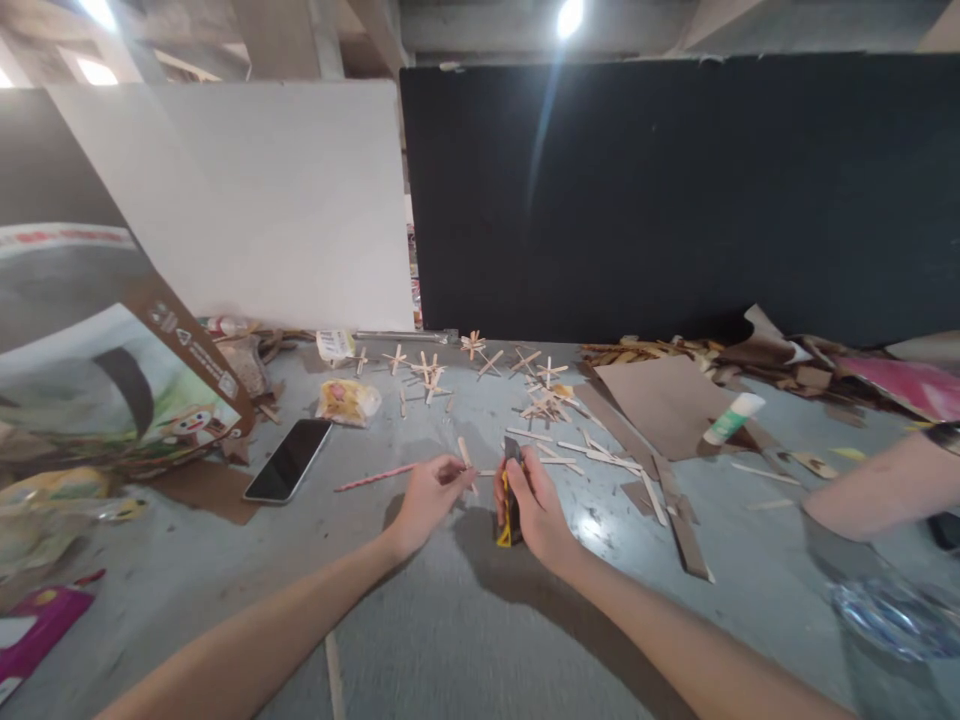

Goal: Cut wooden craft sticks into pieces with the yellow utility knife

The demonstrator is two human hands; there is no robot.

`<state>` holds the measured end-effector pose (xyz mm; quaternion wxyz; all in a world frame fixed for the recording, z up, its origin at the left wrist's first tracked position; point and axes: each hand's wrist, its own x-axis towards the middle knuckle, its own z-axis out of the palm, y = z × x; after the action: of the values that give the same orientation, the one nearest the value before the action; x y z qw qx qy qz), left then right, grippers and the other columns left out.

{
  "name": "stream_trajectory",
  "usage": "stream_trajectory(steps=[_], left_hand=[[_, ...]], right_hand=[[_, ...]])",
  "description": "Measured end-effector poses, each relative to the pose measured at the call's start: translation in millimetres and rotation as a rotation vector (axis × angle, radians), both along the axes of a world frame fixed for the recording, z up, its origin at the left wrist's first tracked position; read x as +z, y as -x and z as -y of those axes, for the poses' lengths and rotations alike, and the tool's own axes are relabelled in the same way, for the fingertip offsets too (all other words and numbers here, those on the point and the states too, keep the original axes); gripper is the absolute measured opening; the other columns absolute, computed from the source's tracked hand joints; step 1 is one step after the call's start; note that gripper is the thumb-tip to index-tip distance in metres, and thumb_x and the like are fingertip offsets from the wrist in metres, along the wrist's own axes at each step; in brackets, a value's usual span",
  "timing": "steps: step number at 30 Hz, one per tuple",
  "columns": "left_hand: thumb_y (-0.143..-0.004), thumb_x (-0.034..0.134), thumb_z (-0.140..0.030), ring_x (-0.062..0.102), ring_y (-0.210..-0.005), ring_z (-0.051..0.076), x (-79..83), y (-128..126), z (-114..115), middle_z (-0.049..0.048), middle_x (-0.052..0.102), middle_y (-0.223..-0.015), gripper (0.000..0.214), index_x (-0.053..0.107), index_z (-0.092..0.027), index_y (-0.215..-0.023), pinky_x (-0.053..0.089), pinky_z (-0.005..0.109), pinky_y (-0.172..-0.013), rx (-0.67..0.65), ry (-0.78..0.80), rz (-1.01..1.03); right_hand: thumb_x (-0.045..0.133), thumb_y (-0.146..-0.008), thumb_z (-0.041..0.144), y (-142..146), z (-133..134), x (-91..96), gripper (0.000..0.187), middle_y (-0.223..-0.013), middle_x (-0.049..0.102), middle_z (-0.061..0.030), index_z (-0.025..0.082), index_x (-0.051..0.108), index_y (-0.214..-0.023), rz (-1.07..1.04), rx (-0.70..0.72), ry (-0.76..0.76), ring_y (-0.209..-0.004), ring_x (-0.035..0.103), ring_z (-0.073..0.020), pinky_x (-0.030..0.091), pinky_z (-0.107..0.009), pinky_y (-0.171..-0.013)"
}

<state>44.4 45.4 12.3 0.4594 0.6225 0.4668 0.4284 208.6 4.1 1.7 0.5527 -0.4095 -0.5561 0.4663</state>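
Left hand [431,497] pinches a stick [465,455] by its lower end, mid-frame, holding it clear of the bench [450,630] — right hand [538,508] is wrapped tight round a knife [508,510] just beside it.

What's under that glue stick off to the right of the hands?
The glue stick lies on its side on a brown cardboard sheet, which lies on the grey table. Whatever is beneath the sheet is covered and cannot be seen.
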Motion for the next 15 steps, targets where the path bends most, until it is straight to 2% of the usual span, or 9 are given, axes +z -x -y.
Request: stream_trajectory(steps=[3, 8, 15], left_hand=[[-0.079, 0.071, -0.051, 0.062, -0.06, 0.015, -4.4, 3.4, -0.7, 0.0023, 0.07, -0.067, 0.034, 0.067, -0.017, -0.076, 0.048, 0.027, -0.062, -0.005, -0.005, 0.027], [-0.079, 0.073, -0.049, 0.067, -0.063, 0.018, -5.9, 3.5, -0.8, 0.0033, 0.072, -0.069, 0.031, 0.066, -0.018, -0.076, 0.052, 0.028, -0.064, 0.018, -0.002, 0.07], [-0.078, 0.071, -0.042, 0.074, -0.069, 0.022, -11.0, 1.2, -1.2, 0.0057, 0.078, -0.077, 0.027, 0.068, -0.019, -0.091, 0.057, 0.032, -0.069, 0.026, 0.036, 0.114]], right_hand=[[0.054, -0.094, 0.07, 0.8, -4.9, -2.0, 0.047, -0.055, 0.054, 0.007, 0.025, 0.047, -0.085, -0.099, 0.025, 0.132, -0.042, 0.05, -0.0121, 0.042, -0.024, -0.043], [0.071, -0.076, 0.074, -1.2, -10.3, -0.7, 0.054, -0.046, 0.057, 0.0036, 0.02, 0.062, -0.077, -0.094, 0.079, 0.274, -0.038, 0.05, -0.0126, 0.039, -0.023, -0.038], [0.07, -0.078, 0.068, -1.9, -6.8, 1.4, 0.05, -0.048, 0.059, 0.0032, 0.018, 0.066, -0.076, -0.012, 0.187, 0.287, -0.04, 0.051, -0.0106, 0.04, -0.022, -0.04]])
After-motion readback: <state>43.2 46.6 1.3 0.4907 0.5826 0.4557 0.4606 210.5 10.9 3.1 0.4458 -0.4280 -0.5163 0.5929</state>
